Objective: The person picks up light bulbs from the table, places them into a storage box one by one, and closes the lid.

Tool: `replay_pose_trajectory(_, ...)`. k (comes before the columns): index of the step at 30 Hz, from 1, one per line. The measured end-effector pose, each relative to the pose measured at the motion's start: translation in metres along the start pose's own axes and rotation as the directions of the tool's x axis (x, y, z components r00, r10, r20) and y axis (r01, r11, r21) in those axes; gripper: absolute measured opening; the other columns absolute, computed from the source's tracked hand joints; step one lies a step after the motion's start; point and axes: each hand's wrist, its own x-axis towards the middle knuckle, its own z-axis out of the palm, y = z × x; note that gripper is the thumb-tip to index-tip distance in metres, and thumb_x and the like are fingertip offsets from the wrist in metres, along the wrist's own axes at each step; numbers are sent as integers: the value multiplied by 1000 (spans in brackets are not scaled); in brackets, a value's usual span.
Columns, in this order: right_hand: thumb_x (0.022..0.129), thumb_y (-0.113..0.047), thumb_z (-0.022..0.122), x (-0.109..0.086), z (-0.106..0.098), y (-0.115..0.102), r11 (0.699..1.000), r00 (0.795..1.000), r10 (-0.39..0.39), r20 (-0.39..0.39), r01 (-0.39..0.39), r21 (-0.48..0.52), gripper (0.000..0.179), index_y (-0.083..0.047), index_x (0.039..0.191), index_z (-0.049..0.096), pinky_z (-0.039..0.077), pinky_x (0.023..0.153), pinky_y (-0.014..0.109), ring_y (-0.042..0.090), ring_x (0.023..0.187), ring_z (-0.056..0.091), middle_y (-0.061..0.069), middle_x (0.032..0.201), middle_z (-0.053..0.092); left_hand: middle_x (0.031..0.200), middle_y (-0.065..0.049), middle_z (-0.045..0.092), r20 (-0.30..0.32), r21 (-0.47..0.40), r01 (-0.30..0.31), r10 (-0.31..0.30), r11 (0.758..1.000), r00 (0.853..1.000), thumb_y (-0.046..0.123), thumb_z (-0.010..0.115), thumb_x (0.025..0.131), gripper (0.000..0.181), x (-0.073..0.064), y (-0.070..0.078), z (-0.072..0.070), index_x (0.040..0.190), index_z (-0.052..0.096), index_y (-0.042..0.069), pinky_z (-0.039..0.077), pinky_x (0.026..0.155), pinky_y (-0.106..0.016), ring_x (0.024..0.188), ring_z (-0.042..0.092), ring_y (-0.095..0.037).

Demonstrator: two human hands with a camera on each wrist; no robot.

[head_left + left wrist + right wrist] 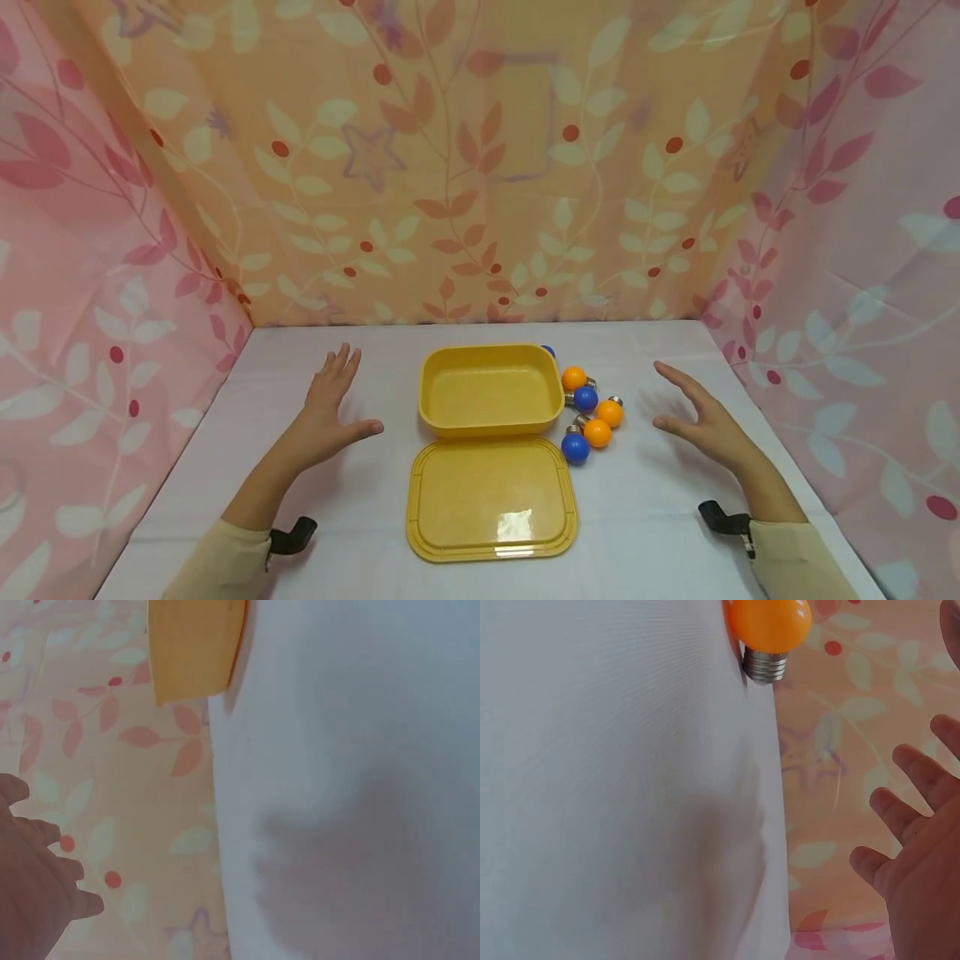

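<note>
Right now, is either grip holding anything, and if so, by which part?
Nothing is held: the left grip is empty, apart from the yellow box, and the right grip is empty, clear of the light bulbs.

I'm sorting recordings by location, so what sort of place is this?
Probably a makeshift tabletop booth: leaf-patterned fabric hangs behind and along both sides of a white tabletop, where a yellow box, a lid and loose bulbs are laid out.
</note>
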Motion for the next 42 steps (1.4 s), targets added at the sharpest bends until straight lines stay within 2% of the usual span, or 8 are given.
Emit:
replay_pose_trajectory(3, 87, -20, 83, 2, 1, 0, 1000, 1000, 5, 3, -5, 4, 92, -35, 162, 31, 23, 105, 86, 50, 151, 23, 13, 167, 30, 174, -7, -3, 10, -56, 8, -8, 998, 1000, 48, 87, 79, 122, 6, 1, 11, 167, 7, 20, -1, 123, -71, 158, -9, -40)
replay_pose_trajectory(9, 88, -22, 82, 6, 3, -1, 1000, 1000, 17, 10, -17, 15, 90, -40, 160, 32, 22, 105, 86, 49, 151, 23, 12, 167, 31, 174, -2, -3, 37, -149, 48, -43, 988, 998, 48, 87, 79, 121, 14, 8, 28, 167, 7, 25, 8, 118, -78, 159, -7, -38)
replay_pose_trajectory(16, 89, -23, 82, 15, 6, 1, 999, 1000, 23, 21, -24, 45, 87, -43, 158, 34, 18, 106, 87, 47, 153, 21, 9, 167, 31, 174, -4, -1, 57, -192, 94, -84, 977, 995, 50, 86, 79, 119, 22, 19, 42, 166, 7, 30, 10, 120, -75, 159, -5, -36)
replay_pose_trajectory(22, 90, -29, 80, 25, 8, 1, 997, 998, 54, 44, -56, 55, 82, -45, 157, 35, 16, 106, 88, 46, 154, 19, 7, 168, 31, 174, -6, 2, 58, -235, 82, -70, 968, 996, 50, 86, 80, 118, 27, 22, 53, 167, 11, 23, 10, 121, -73, 159, -1, -38)
replay_pose_trajectory(28, 91, -30, 79, 32, 10, -1, 996, 995, 64, 70, -69, 62, 78, -46, 155, 37, 16, 107, 87, 44, 154, 20, 4, 167, 32, 174, -3, 1, 64, -271, 78, -62, 959, 996, 49, 86, 80, 116, 29, 21, 62, 166, 10, 30, 10, 123, -71, 159, -1, -35)
replay_pose_trajectory(30, 91, -29, 79, 35, 10, 2, 995, 995, 59, 79, -64, 71, 77, -45, 155, 39, 15, 108, 86, 44, 154, 20, 4, 167, 34, 174, -2, 1, 74, -274, 83, -65, 958, 995, 49, 86, 80, 116, 29, 20, 64, 166, 10, 32, 10, 123, -70, 160, -2, -33)
replay_pose_trajectory(37, 92, -28, 78, 43, 15, 6, 995, 992, 34, 121, -45, 88, 70, -38, 153, 45, 17, 111, 83, 44, 153, 24, 5, 163, 41, 174, -5, 2, 80, -287, 63, -41, 956, 996, 43, 87, 81, 116, 31, 17, 70, 167, 11, 26, 9, 124, -68, 159, 1, -35)
replay_pose_trajectory(42, 93, -21, 77, 45, 20, 8, 988, 990, 3, 140, -24, 150, 67, -25, 154, 49, 17, 113, 81, 43, 152, 28, 7, 160, 44, 174, -8, 2, 92, -302, 65, -38, 951, 995, 42, 87, 81, 117, 31, 13, 74, 167, 10, 27, 9, 125, -66, 159, 0, -34)
